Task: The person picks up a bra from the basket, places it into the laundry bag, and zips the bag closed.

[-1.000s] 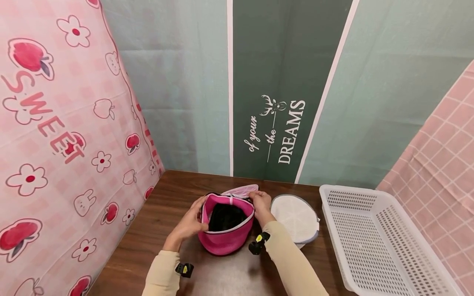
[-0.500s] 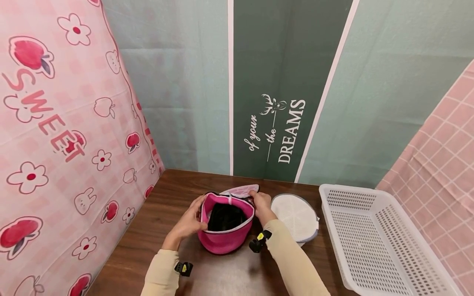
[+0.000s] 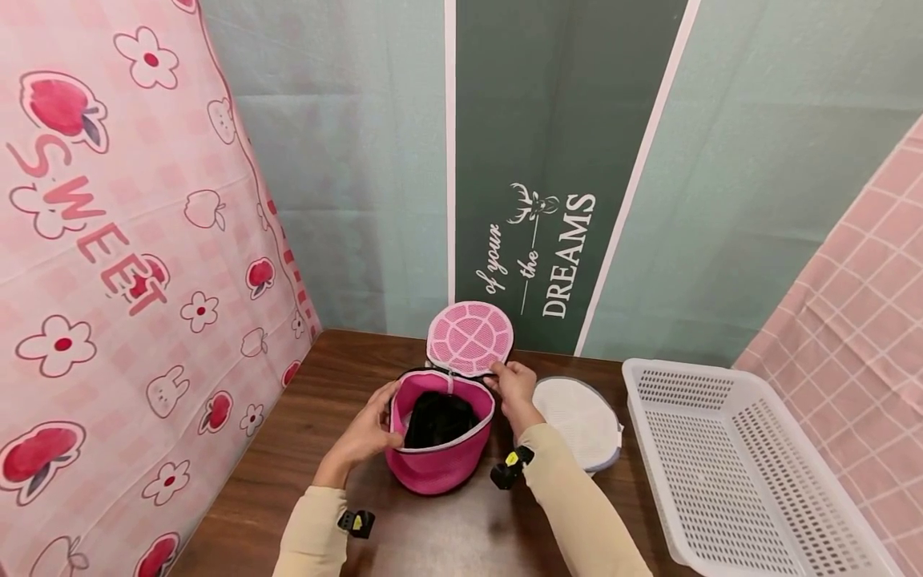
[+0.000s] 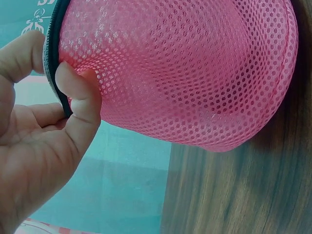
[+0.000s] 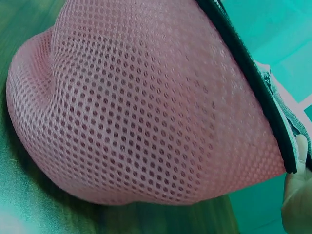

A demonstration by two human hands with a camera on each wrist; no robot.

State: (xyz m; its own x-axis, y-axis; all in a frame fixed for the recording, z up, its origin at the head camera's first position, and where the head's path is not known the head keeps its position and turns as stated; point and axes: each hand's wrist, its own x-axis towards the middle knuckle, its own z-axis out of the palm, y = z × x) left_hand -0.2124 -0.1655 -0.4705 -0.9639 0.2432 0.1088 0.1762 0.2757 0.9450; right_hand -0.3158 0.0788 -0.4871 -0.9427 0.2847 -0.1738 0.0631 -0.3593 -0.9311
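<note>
A pink mesh laundry bag [image 3: 436,469] stands on the table with its zipped top unfastened and a black cloth item [image 3: 436,421] inside. Its round lid [image 3: 470,338], light pink with a white web pattern, stands up behind the opening. My left hand [image 3: 366,429] holds the bag's left rim; in the left wrist view its thumb and fingers pinch the dark zip edge [image 4: 57,58]. At the right, where lid and rim meet, my right hand [image 3: 515,393] grips the edge. The right wrist view shows only part of that hand at the zip [image 5: 273,114].
A round white mesh bag [image 3: 577,421] with a grey-blue edge lies beside my right forearm. Farther right stands a white perforated plastic basket [image 3: 659,481]. Printed cloths hang behind the table [image 3: 346,361] and at both sides.
The lid has swung up and back from lying low behind the bag, so its patterned face now shows. My right hand has risen slightly with it; my left hand stays on the rim.
</note>
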